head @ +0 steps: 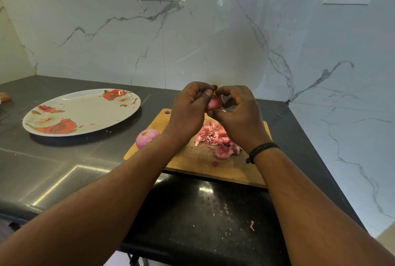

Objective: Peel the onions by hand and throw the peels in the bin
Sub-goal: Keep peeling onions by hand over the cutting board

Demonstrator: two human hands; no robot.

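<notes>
Dark counter (64, 169) w/ marble wall behind. Both hands, left hand (188, 111) & right hand (239, 116), curl round a red onion (214, 103) above the cutting board (203, 163); peels (215, 137) piled underneath, 2nd onion (146, 137) at board's left edge, floral plate (81, 111) further left.

Small pink onion (214, 103) aloft above heaped pink peels (215, 137); second peeled onion (147, 137) at board's left edge.

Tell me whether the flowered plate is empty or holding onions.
Empty of onions: the plate shows only bare floral surface and a tiny peel fleck; the peeled onion sits beside the board.
</notes>
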